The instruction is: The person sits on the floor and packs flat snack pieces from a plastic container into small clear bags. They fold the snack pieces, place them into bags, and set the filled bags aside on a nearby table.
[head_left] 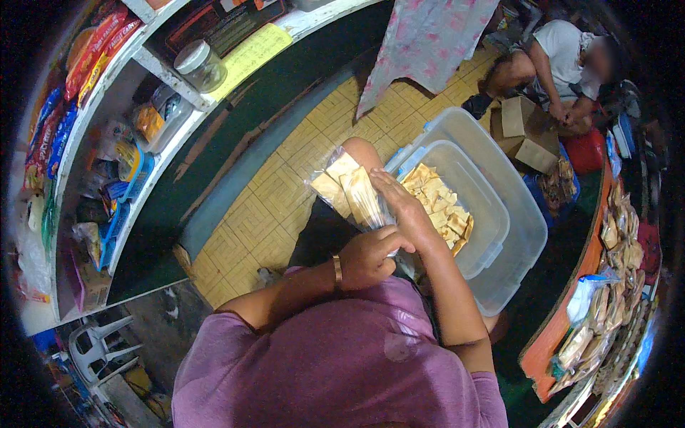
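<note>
A clear plastic bag of flat, golden-brown pieces of food (356, 190) is held over my lap. My left hand (369, 257) or its crossing arm is at the bag's gathered neck, its fingers closed on the plastic; a copper-coloured bracelet circles that wrist. My right hand (401, 206) lies along the bag's right side with fingers extended, and whether it grips the bag is not plain. Just right of it, a clear plastic storage box (522, 235) holds many loose flat pieces (441, 206). Part of the box is hidden by my right forearm.
White shelves (128, 198) with packets and a lidded jar (200, 67) curve along the left. At the upper right a person (562, 59) sits beside an open cardboard box (522, 131). Filled plastic bags (604, 305) lie on an orange-edged surface at the right. A floral cloth (428, 43) hangs ahead.
</note>
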A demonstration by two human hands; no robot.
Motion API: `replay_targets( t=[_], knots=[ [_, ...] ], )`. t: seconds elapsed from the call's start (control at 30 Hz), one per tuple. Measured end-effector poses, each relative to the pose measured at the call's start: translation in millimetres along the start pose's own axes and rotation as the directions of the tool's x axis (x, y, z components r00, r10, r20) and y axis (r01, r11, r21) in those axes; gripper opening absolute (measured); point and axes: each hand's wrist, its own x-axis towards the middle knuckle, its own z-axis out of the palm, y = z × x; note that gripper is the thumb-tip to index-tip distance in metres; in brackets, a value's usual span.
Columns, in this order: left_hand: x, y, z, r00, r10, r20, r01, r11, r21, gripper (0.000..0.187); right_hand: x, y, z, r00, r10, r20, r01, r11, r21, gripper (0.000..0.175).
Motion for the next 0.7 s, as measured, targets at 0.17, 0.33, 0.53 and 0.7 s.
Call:
replay_targets(
  t=[0.17,0.33,0.53,0.7],
  knots=[
    [1.4,-3.3,4.7,0.999,-0.039,-0.014,0.039,0.999,0.013,0.040,0.9,7.3,4.5,0.988,-0.156,0.005,0.156,0.983,-0.102,0.044],
    [0.9,-9.6,9.7,1.000,-0.004,-0.028,0.005,0.999,0.041,0.043,-3.3,10.8,11.7,0.988,-0.116,-0.106,0.110,0.992,-0.058,0.024],
    [-1.1,1.4,9.6,0.997,-0.039,-0.071,0.049,0.986,0.157,0.027,-9.1,11.1,8.3,0.984,-0.054,-0.169,0.038,0.995,-0.095,0.015],
    [4.3,-32.0,-34.8,0.850,0.011,-0.527,0.242,0.880,0.409,0.025,-9.6,11.2,0.9,0.980,-0.084,-0.181,0.067,0.993,-0.096,0.018]
  ],
)
